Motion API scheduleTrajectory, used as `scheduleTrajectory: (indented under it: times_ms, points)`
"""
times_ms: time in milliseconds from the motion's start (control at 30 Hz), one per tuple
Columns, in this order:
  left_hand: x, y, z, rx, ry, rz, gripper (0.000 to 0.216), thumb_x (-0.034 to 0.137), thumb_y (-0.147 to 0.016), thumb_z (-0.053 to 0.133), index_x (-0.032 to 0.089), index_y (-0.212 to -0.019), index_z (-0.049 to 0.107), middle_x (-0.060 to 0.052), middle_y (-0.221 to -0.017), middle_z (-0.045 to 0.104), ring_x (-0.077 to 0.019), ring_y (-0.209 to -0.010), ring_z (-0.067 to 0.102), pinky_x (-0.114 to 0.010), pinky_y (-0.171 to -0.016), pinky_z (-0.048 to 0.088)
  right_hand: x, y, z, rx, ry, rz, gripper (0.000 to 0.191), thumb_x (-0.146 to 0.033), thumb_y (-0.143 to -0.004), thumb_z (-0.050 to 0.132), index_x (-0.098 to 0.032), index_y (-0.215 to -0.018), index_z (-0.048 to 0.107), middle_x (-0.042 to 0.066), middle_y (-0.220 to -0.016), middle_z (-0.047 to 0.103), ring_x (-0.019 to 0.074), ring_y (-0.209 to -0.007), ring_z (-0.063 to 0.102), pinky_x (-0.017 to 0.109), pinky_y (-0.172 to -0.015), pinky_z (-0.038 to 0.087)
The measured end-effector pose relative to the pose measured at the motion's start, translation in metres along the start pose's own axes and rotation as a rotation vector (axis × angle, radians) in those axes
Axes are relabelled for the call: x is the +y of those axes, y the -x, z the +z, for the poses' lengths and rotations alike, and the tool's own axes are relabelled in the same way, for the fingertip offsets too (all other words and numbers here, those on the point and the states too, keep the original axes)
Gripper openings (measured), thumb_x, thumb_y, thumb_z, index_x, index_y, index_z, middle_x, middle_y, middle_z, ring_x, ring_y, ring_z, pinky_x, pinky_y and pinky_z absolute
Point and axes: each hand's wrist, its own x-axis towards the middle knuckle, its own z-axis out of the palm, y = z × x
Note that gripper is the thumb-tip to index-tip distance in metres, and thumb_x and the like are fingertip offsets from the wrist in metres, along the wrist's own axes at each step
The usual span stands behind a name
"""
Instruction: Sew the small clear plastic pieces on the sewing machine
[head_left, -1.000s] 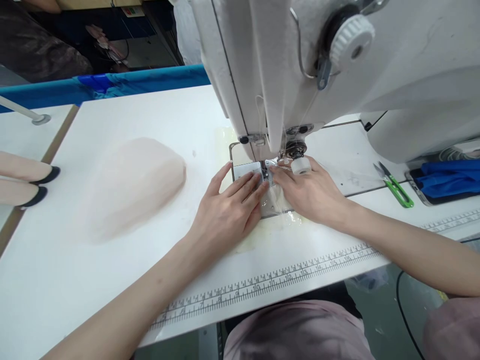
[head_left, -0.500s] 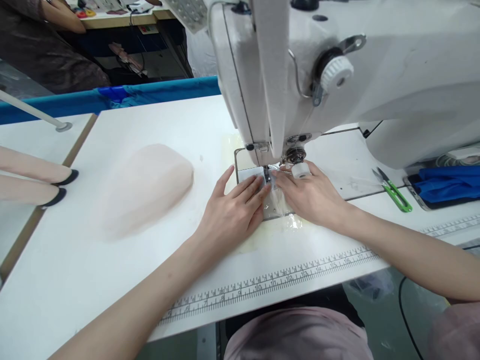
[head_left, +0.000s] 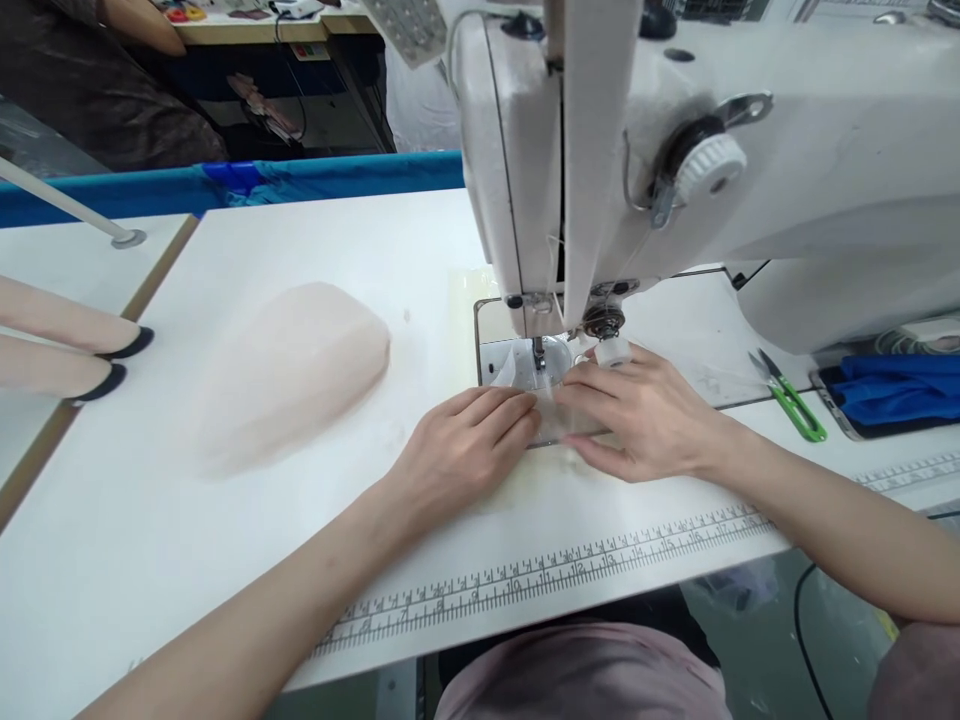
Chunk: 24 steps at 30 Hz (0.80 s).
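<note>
Left hand (head_left: 469, 440) is curled over some sheer cloth (head_left: 516, 368) right by the presser foot (head_left: 538, 356), tips tucked out of sight, so can't tell if it's pinching. Same for the right hand (head_left: 649, 412) beside it. Cloth's edges are super hard to make out. The sewing machine (head_left: 795, 170) gets cut off at the right.

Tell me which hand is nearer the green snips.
Right. The right hand, near the presser foot, lies left of the green snips. The left hand is farther left, beyond the right hand.

Bright diffuse light on white tabletop (head_left: 247, 560), soft shading under sewing machine (head_left: 810, 160), stretched edges, dim upper-left corner
</note>
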Motion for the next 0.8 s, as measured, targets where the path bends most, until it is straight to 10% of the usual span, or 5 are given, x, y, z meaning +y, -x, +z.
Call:
scheduleTrajectory:
  times_ms: [100,333,633,800]
  points:
    - [0.001,0.000,0.002,0.015,0.078,-0.110,0.013,0.011,-0.090,0.052,0.013,-0.099,0.061,-0.008,-0.096,0.073,-0.0184,-0.087,0.068,-0.031,-0.074,0.057,0.000,0.000,-0.002,-0.059,-0.010,0.006,0.056,-0.061,-0.085,0.054,-0.012,-0.109,0.063,0.009,-0.106,0.069,0.0205,-0.081,0.059,0.035,-0.077,0.041]
    - [0.004,-0.001,0.003,0.012,0.027,-0.126,0.027,0.019,-0.088,0.058,0.010,-0.113,0.061,-0.011,-0.112,0.071,-0.0231,-0.095,0.068,-0.035,-0.075,0.058,-0.008,0.000,0.003,0.039,0.170,-0.077,0.025,-0.005,-0.091,0.047,-0.016,-0.088,0.069,0.001,-0.096,0.074,0.0140,-0.085,0.064,0.032,-0.084,0.043]
    - [0.004,0.004,0.000,-0.096,-0.035,-0.030,0.036,0.016,-0.089,0.053,0.008,-0.124,0.058,-0.013,-0.123,0.066,-0.0250,-0.114,0.062,-0.044,-0.100,0.049,-0.008,-0.001,0.001,0.105,0.119,-0.117,0.029,-0.004,-0.088,0.051,-0.018,-0.072,0.070,-0.001,-0.085,0.075,0.0135,-0.081,0.068,0.031,-0.083,0.051]
    - [0.002,0.000,0.005,-0.130,0.164,-0.261,0.040,0.014,-0.090,0.046,0.016,-0.129,0.055,-0.009,-0.126,0.064,-0.0251,-0.112,0.058,-0.043,-0.091,0.051,-0.004,-0.002,0.003,0.109,-0.094,0.077,0.024,-0.010,-0.091,0.051,-0.020,-0.082,0.071,-0.002,-0.075,0.073,0.0116,-0.074,0.068,0.025,-0.071,0.050]
